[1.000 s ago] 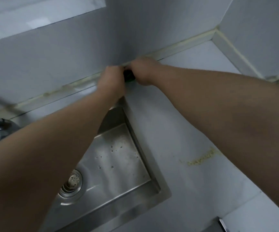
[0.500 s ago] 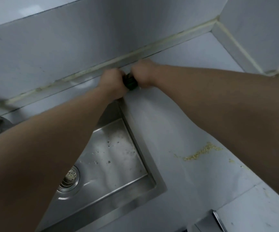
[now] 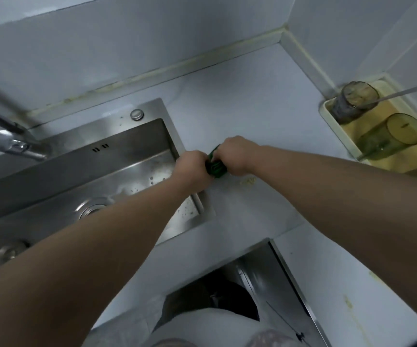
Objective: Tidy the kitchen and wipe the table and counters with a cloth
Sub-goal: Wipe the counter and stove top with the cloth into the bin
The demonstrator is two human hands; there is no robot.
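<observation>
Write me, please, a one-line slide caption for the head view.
Left hand and right hand grip a green cloth where the grey counter meets the steel sink.

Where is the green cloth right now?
Head view, mid-frame: the green cloth is gripped between the left hand and right hand on the counter, at the right rim of the sink.

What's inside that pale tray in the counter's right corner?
The tray holds a grey glass with a metal utensil handle sticking out, and a green glass beside it. The utensil's lower end is hidden inside the glass; the tray's right part is out of frame.
</observation>
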